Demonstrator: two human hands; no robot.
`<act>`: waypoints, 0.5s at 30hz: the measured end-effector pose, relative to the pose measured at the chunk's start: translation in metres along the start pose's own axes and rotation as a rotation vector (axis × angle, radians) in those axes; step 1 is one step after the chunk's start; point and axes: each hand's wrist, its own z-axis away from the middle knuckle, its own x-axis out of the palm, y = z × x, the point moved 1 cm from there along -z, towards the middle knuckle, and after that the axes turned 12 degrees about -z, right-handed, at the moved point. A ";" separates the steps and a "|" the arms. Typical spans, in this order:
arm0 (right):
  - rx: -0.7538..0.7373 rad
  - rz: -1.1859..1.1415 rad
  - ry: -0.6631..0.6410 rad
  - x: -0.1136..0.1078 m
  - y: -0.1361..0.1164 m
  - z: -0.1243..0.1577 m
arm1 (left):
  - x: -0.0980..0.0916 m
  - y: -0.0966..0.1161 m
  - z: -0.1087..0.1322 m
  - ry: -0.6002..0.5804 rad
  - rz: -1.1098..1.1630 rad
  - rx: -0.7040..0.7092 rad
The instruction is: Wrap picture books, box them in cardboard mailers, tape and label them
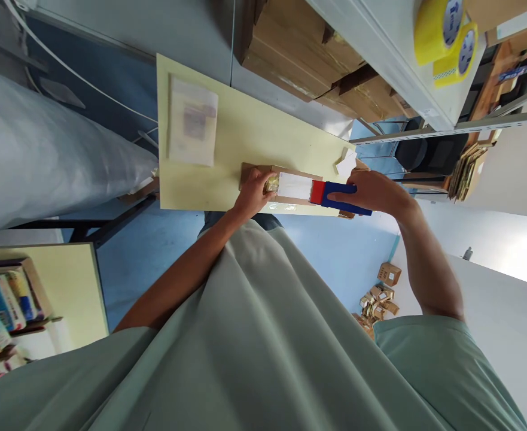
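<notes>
A flat cardboard box point(290, 172) with a white label point(295, 185) lies at the near edge of a pale yellow table point(245, 131). My left hand point(253, 193) grips the box's left end with curled fingers, beside a glossy bit of clear tape. My right hand point(373, 190) is closed round a blue and red tape dispenser point(335, 196), which rests on the box's right end next to the label.
A clear plastic packet point(192, 129) lies on the table's far left. Brown cartons point(299, 54) and yellow tape rolls point(447, 30) sit on shelves behind. A large wrapped roll point(43, 155) is at left, books point(3, 305) at lower left, and small boxes point(380, 293) on the blue floor.
</notes>
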 end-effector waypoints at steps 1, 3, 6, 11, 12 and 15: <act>0.020 0.010 -0.012 0.007 0.008 -0.002 | 0.000 -0.002 0.000 0.005 -0.025 0.004; 0.055 0.029 -0.034 0.021 0.023 -0.008 | -0.001 -0.005 0.001 0.005 -0.080 0.024; 0.076 0.037 -0.044 0.042 0.041 -0.020 | -0.002 -0.008 0.002 0.004 -0.158 0.051; 0.016 -0.018 -0.056 0.067 0.068 -0.046 | -0.002 -0.006 0.009 0.026 -0.250 0.032; 0.007 -0.036 -0.063 0.071 0.072 -0.052 | -0.003 -0.006 0.011 0.028 -0.263 0.026; -0.020 -0.076 -0.080 0.082 0.084 -0.070 | -0.003 -0.003 0.013 0.048 -0.304 -0.004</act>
